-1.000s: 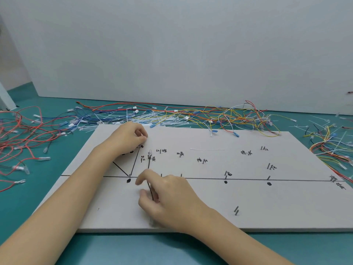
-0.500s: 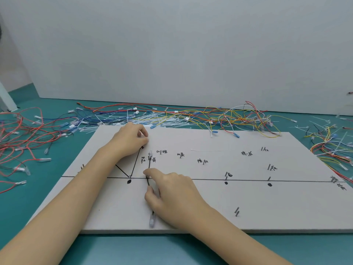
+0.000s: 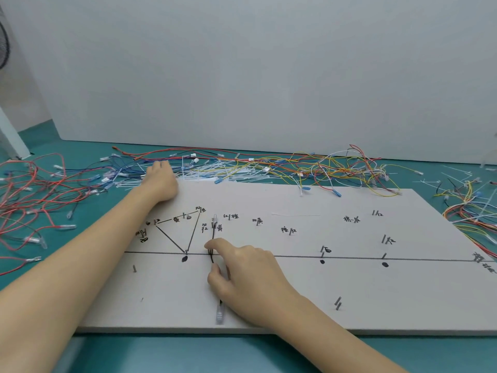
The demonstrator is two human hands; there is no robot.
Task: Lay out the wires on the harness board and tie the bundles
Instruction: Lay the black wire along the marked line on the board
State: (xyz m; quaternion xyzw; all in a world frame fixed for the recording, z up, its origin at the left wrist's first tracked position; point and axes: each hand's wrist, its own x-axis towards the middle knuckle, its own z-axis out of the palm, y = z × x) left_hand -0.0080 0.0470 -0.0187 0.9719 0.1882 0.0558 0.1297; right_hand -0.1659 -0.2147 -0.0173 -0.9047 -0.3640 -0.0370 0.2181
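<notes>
**A:** ok so closest to the camera there's the harness board (image 3: 269, 300), pale grey, lying flat on a teal table (image 3: 188, 354). A black wire (image 3: 213, 243) is laid on it, with a clear connector (image 3: 219, 314) at its near end close to the board's front edge and another clear end up by the handwritten labels.

**B:** and the hands?

**A:** right hand (image 3: 247, 273) is on the board over that wire. Index fingertip pressed down where the wire crosses the long drawn line, thumb against the wire just nearer than that. Fingers bent, more pinning than grabbing.

**B:** left one?

**A:** left hand (image 3: 161, 179) is stretched past the board's far left edge into the pile of white cable ties (image 3: 215, 173). Blurry, so can't tell if it's got hold of anything. Behind the board's far edge there's a tangle of yellow and red wires (image 3: 336, 168), more red ones (image 3: 32, 189) off the board's left side.
</notes>
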